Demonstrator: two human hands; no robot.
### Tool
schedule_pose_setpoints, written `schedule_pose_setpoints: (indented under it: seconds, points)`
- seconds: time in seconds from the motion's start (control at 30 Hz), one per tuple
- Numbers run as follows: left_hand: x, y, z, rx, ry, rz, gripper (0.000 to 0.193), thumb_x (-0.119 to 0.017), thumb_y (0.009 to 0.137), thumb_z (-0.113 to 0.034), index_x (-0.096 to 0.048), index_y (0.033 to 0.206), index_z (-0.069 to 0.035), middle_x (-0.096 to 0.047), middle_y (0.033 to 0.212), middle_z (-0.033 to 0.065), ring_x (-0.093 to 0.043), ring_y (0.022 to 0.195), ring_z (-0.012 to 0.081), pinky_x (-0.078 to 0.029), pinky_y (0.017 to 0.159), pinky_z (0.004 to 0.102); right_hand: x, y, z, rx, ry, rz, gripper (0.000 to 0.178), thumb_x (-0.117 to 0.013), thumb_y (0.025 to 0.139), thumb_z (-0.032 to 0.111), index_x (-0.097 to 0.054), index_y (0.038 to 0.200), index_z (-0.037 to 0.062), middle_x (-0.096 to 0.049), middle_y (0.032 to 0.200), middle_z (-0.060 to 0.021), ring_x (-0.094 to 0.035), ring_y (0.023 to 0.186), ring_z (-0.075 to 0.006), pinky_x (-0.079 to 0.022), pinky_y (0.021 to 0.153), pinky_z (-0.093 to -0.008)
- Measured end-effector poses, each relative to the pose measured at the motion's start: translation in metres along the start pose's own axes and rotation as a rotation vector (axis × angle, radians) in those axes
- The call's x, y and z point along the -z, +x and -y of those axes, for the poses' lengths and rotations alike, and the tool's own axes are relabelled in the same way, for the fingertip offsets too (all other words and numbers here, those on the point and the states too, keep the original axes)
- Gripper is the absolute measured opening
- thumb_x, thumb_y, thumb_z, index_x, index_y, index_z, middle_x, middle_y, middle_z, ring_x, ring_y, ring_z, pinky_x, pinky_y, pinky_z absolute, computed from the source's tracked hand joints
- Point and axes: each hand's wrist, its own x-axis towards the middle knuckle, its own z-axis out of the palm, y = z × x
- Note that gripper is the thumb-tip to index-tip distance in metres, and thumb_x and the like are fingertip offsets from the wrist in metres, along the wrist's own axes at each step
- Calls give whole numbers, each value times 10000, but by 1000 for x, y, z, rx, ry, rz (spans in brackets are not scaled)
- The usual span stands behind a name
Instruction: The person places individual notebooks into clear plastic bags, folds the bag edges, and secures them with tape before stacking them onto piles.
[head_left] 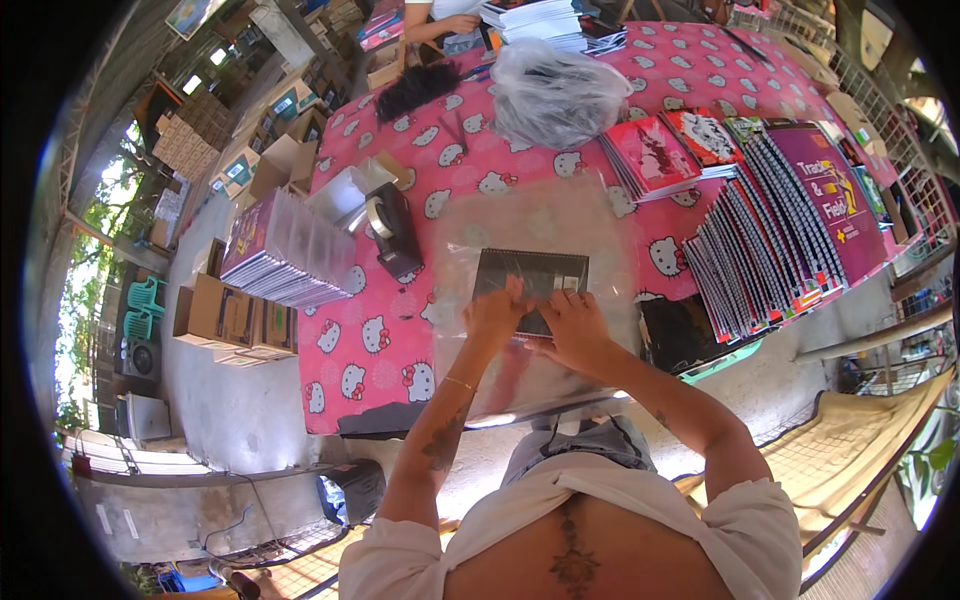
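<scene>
Pink tablecloth (340, 345) (dotted with white cartoon cats (375, 335)), black notebook (528, 271).

Table (400, 375) wears a pink cartoon-cat print. Clear plastic sheet (580, 215) lies at near side. Left: black tape dispenser (397, 235), stacked notebooks (285, 250). Right: red booklets (655, 160), row of spiral notebooks (765, 230). Farther back: crumpled clear plastic (555, 95), black fuzzy heap (415, 90).

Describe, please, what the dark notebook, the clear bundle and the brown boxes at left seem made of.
Dark notebook: perhaps smooth card, flat and stiff in look; plastic is possible.
Clear bundle: likely glossy plastic film, translucent, crumpled, with highlights.
Brown boxes: apparently matte cardboard, with folded flaps.
</scene>
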Motion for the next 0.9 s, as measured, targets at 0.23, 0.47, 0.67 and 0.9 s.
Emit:
schedule_pose_setpoints:
  seconds: [0.23,0.47,0.67,0.9]
  points:
    - [-24,-57,19,-276,-171,-245,390,-723,806,-358,-621,1067,-86,-636,943,176,-625,885,376,-463,762,483,-15,46,-33,-184,13,380,482,-559,898,530,-660,1228,193,-563,1116,-99,-521,1113,-274,-403,881,-481]
    - [-17,-76,18,-719,-60,-597,453,-684,828,-200,-594,1249,-61,-609,1140,152,-584,1021,299,-458,868,434,10,134,-133,-237,553,697,451,-516,934,438,-683,1149,77,-694,1068,-173,-663,970,-342,-528,794,-436]
    - [64,-46,75,-292,-1322,-90,353,-514,934,27,-570,1281,-6,-631,1198,81,-612,1076,191,-529,912,330,46,105,-131,-458,1172,834,489,-473,957,433,-633,1135,7,-709,1019,-162,-706,887,-279,-574,714,-372]
    - [52,5,120,-73,-813,-576,324,-608,891,-76,-623,1201,15,-686,1010,91,-655,945,206,-534,806,358,135,90,-40,72,706,-128,335,-665,878,378,-655,1074,105,-699,1042,-80,-652,1027,-266,-473,950,-420]
